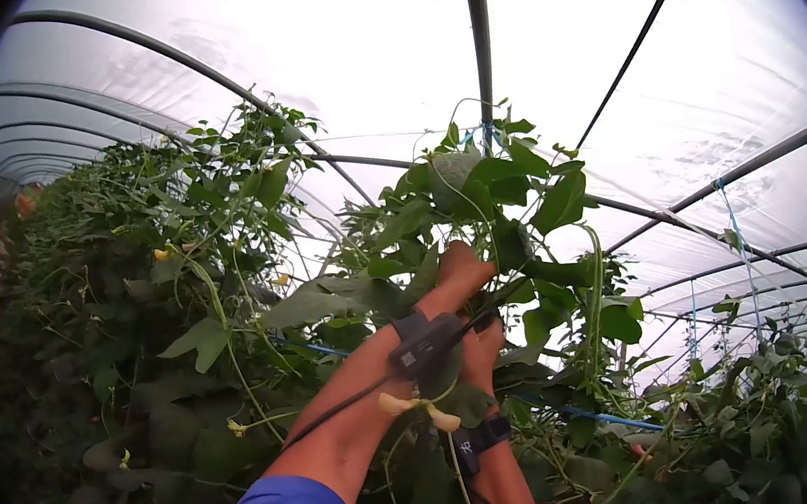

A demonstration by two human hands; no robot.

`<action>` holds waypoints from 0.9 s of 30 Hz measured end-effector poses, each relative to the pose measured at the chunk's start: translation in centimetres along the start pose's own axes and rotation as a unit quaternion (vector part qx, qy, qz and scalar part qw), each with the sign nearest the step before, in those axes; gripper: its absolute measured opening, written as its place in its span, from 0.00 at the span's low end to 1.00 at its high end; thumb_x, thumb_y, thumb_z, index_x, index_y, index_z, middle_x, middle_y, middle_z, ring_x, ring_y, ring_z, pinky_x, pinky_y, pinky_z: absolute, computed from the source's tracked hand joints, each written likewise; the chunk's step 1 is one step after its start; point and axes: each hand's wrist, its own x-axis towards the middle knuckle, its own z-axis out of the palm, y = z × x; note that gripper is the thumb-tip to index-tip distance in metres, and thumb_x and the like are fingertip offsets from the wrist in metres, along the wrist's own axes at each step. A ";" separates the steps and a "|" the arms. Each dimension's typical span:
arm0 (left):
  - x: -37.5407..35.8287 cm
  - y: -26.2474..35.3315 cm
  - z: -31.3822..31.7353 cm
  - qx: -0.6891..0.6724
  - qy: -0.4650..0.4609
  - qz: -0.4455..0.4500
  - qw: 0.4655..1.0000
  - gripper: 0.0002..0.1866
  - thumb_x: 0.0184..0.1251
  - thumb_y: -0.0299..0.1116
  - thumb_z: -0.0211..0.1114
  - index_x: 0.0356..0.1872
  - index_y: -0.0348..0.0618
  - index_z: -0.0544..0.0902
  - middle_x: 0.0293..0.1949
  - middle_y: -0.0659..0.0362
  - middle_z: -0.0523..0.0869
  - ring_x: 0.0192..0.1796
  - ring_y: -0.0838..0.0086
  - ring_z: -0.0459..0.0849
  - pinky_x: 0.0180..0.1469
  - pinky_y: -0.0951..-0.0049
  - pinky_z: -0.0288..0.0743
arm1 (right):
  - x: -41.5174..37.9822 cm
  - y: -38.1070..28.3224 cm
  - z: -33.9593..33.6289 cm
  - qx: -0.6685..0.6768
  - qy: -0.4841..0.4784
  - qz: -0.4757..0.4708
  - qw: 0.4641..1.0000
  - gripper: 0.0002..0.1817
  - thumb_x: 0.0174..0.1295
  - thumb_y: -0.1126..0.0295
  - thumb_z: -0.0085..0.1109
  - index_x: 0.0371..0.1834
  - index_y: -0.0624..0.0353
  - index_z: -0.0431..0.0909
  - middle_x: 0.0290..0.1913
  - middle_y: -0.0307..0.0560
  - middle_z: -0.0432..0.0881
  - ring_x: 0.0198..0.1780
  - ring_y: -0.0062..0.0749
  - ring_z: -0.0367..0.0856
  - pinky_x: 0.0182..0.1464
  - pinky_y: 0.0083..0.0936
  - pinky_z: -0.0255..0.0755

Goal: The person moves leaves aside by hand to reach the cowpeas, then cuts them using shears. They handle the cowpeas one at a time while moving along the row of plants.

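Observation:
My left hand (463, 269) reaches up into a climbing bean plant (564, 202); leaves hide its fingers. Just below it, my right hand (483, 345) is raised among the same stems. Its fingers do not show clearly, and I cannot make out what either hand grips. A dark device (427, 346) is strapped to my left wrist, with a cable along the forearm. Another strapped device (477, 442) sits on my right wrist. Pale yellow flowers (423, 409) hang in front of my forearms. Long green bean pods (593, 304) dangle right of my hands.
A dense row of bean vines (129, 316) runs off to the left. Metal hoops (480, 31) carry the plastic film roof (370, 65). A blue cord (611, 420) crosses the foliage at right, and a thin blue string (736, 231) hangs from a bar.

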 end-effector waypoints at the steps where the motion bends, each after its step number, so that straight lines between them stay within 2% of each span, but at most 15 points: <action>1: 0.2 0.3 0.3 -0.001 -0.002 0.000 1.000 0.30 0.35 0.45 0.74 0.36 0.29 0.78 0.32 0.46 0.83 0.42 0.55 0.84 0.42 0.63 0.77 | 0.2 1.3 -0.6 -0.034 -0.015 -0.014 0.999 0.19 0.50 0.72 0.67 0.41 0.69 0.70 0.38 0.46 0.78 0.38 0.26 0.75 0.42 0.24 0.70; 4: 0.5 1.2 1.6 0.071 0.056 -0.026 0.996 0.48 0.36 0.55 0.75 0.54 0.28 0.67 0.49 0.39 0.78 0.54 0.49 0.77 0.55 0.56 0.72 | 0.9 3.2 -0.7 -0.035 -0.010 -0.006 0.999 0.21 0.49 0.69 0.70 0.40 0.69 0.70 0.39 0.47 0.78 0.39 0.28 0.76 0.43 0.25 0.70; 5: 1.0 1.4 1.8 0.067 0.017 -0.074 0.995 0.55 0.36 0.59 0.75 0.61 0.33 0.59 0.55 0.40 0.74 0.59 0.47 0.72 0.60 0.54 0.66 | 0.5 2.5 -0.6 -0.030 -0.016 -0.008 0.999 0.22 0.49 0.69 0.70 0.41 0.69 0.70 0.39 0.47 0.78 0.38 0.27 0.75 0.43 0.24 0.70; 6: 1.1 1.1 2.2 0.065 0.013 -0.075 0.995 0.55 0.36 0.59 0.75 0.61 0.33 0.59 0.55 0.40 0.74 0.59 0.47 0.72 0.60 0.54 0.66 | 0.0 1.9 -0.7 -0.026 -0.023 -0.010 0.999 0.22 0.49 0.69 0.70 0.41 0.69 0.70 0.38 0.46 0.77 0.38 0.26 0.75 0.42 0.24 0.71; 9: 1.2 0.2 2.0 0.067 0.024 -0.051 0.996 0.52 0.38 0.58 0.72 0.57 0.27 0.62 0.48 0.38 0.79 0.51 0.51 0.81 0.53 0.59 0.74 | -0.6 0.3 -0.4 -0.002 -0.024 -0.078 0.997 0.18 0.53 0.66 0.64 0.39 0.67 0.71 0.35 0.45 0.79 0.35 0.25 0.78 0.38 0.24 0.73; 12: 1.0 0.4 0.8 0.008 -0.079 -0.065 0.995 0.38 0.41 0.56 0.70 0.41 0.26 0.77 0.40 0.38 0.82 0.44 0.53 0.84 0.48 0.60 0.76 | -1.0 0.8 -0.7 -0.029 -0.031 -0.029 0.999 0.20 0.53 0.65 0.65 0.42 0.68 0.71 0.37 0.46 0.79 0.36 0.25 0.78 0.38 0.23 0.73; 13: 1.5 -0.1 0.9 -0.045 -0.095 -0.059 0.993 0.25 0.48 0.47 0.67 0.29 0.29 0.79 0.33 0.41 0.83 0.36 0.57 0.85 0.39 0.62 0.78 | -1.0 0.4 -0.6 -0.030 -0.032 -0.029 0.999 0.20 0.53 0.65 0.65 0.42 0.68 0.71 0.37 0.46 0.79 0.36 0.25 0.78 0.38 0.23 0.73; 14: 1.7 -0.6 1.3 -0.047 -0.095 -0.058 0.993 0.25 0.48 0.47 0.67 0.29 0.29 0.79 0.33 0.41 0.83 0.36 0.57 0.85 0.39 0.62 0.78 | -1.2 -0.3 -0.5 -0.060 -0.026 -0.015 0.998 0.21 0.53 0.66 0.66 0.44 0.68 0.70 0.38 0.46 0.79 0.36 0.26 0.78 0.39 0.23 0.73; 16: 2.0 -2.5 2.5 -0.398 -0.140 -0.042 0.906 0.15 0.52 0.38 0.65 0.28 0.32 0.79 0.26 0.49 0.82 0.28 0.63 0.84 0.30 0.66 0.76 | -1.1 -0.2 -0.5 -0.091 -0.019 -0.002 0.996 0.22 0.53 0.66 0.67 0.45 0.68 0.70 0.39 0.46 0.79 0.36 0.26 0.78 0.39 0.23 0.73; 17: 9.0 -10.2 7.1 -0.164 -0.100 0.356 0.915 0.08 0.54 0.26 0.63 0.36 0.37 0.81 0.25 0.55 0.82 0.31 0.69 0.83 0.32 0.70 0.74 | -0.7 0.9 -0.6 -0.043 -0.030 0.001 0.999 0.22 0.52 0.68 0.68 0.46 0.67 0.70 0.40 0.45 0.79 0.37 0.27 0.78 0.41 0.24 0.73; 19: 8.0 -10.4 6.2 -0.256 -0.136 0.301 0.908 0.07 0.56 0.27 0.62 0.35 0.38 0.80 0.23 0.57 0.78 0.29 0.69 0.80 0.32 0.70 0.74 | -0.7 1.3 -0.7 0.005 -0.039 0.005 0.999 0.23 0.52 0.69 0.68 0.47 0.67 0.70 0.42 0.45 0.79 0.38 0.27 0.78 0.42 0.24 0.73; 21: 5.8 -9.3 4.9 -0.420 -0.182 0.127 0.880 0.05 0.59 0.29 0.60 0.32 0.38 0.79 0.20 0.60 0.74 0.24 0.72 0.74 0.28 0.69 0.70 | -1.0 0.5 -0.5 0.001 -0.053 -0.023 0.998 0.24 0.50 0.71 0.69 0.48 0.66 0.69 0.44 0.44 0.79 0.41 0.28 0.78 0.45 0.24 0.72; 22: 5.2 -8.7 4.3 -0.422 -0.180 0.127 0.879 0.05 0.59 0.29 0.60 0.32 0.38 0.79 0.20 0.60 0.74 0.24 0.72 0.74 0.28 0.69 0.70 | -1.0 0.0 -0.3 0.000 -0.056 -0.023 0.998 0.24 0.50 0.71 0.69 0.48 0.66 0.69 0.44 0.44 0.79 0.41 0.28 0.78 0.45 0.24 0.72; 24: 4.0 -7.9 3.9 -0.575 -0.205 0.072 0.789 0.06 0.59 0.32 0.61 0.28 0.41 0.78 0.20 0.61 0.74 0.22 0.75 0.71 0.25 0.71 0.66 | -1.3 -0.7 -0.3 -0.006 -0.045 -0.036 0.998 0.25 0.50 0.72 0.69 0.49 0.67 0.69 0.46 0.45 0.79 0.43 0.28 0.77 0.47 0.24 0.72; 27: 3.4 -7.2 4.4 -0.533 -0.143 0.029 0.834 0.08 0.60 0.34 0.61 0.24 0.45 0.77 0.19 0.63 0.73 0.21 0.79 0.70 0.22 0.73 0.62 | -1.2 0.9 -0.8 0.057 -0.021 -0.073 0.995 0.25 0.50 0.74 0.68 0.50 0.68 0.69 0.45 0.48 0.79 0.43 0.29 0.78 0.47 0.24 0.72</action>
